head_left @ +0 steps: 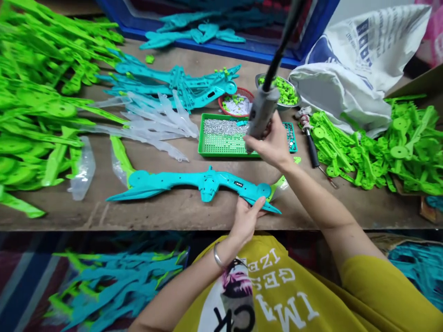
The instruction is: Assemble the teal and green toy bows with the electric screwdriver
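A long teal plastic part (187, 179), shaped like a bow, lies across the front of the workbench. Lime green pieces with clear plastic show at both of its ends. My left hand (246, 217) grips it near its right tip, the thumb on top and the fingers partly hidden beneath. Raised above the bench, my right hand (272, 140) is wrapped around a grey electric screwdriver (261, 110) with a black cord running upward. Below it sits a green perforated tray (221, 150) with a heap of small silvery screws (221, 126).
Lime green parts pile up at the left (38, 92) and right (401, 143). Behind are teal parts (180, 85), clear strips (155, 124), a red basket (221, 102) and a bowl of green bits (285, 92). A hand screwdriver (312, 150) lies right of the tray, near a white sack (346, 87).
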Motion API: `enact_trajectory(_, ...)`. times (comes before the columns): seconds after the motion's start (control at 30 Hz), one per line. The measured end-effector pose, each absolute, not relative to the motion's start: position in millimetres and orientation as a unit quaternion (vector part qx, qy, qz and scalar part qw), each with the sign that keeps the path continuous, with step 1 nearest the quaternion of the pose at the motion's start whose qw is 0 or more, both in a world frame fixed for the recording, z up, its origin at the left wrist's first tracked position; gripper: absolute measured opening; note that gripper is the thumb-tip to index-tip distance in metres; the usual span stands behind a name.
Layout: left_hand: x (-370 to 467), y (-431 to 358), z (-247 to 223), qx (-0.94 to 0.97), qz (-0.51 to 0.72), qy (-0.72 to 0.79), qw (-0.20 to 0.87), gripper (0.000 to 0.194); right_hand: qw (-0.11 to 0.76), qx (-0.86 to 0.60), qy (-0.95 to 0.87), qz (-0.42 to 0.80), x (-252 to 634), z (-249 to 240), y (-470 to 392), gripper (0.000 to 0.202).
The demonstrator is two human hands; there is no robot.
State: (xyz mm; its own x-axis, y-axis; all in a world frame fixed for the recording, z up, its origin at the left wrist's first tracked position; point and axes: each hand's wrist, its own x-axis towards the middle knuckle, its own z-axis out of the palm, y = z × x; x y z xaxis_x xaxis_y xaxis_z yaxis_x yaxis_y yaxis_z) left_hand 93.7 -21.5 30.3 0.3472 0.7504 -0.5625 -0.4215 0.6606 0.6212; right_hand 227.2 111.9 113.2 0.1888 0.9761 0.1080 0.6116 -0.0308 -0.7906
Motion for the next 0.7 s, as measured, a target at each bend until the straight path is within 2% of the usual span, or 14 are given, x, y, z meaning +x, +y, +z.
enact_trajectory(0.2,97,-23,25,0.169,0.381,0.43,0.801,0.063,0.463,-0.677,-0.527,0.221,251,99,129,0.058)
enact_trajectory(0.4,98,-23,26,0.162,0.389,0.431,0.798,0.061,0.453,-0.691,-0.514,0.229,246,72,133,0.05)
enact_trajectory(0.57,99,-24,24,0.163,0.381,0.445,0.794,0.062,0.449,-0.704,-0.504,0.22,239,71,139,0.04)
enact_trajectory(0.7,100,-25,23,0.161,0.382,0.446,0.793,0.063,0.435,-0.705,-0.516,0.219,240,69,143,0.039)
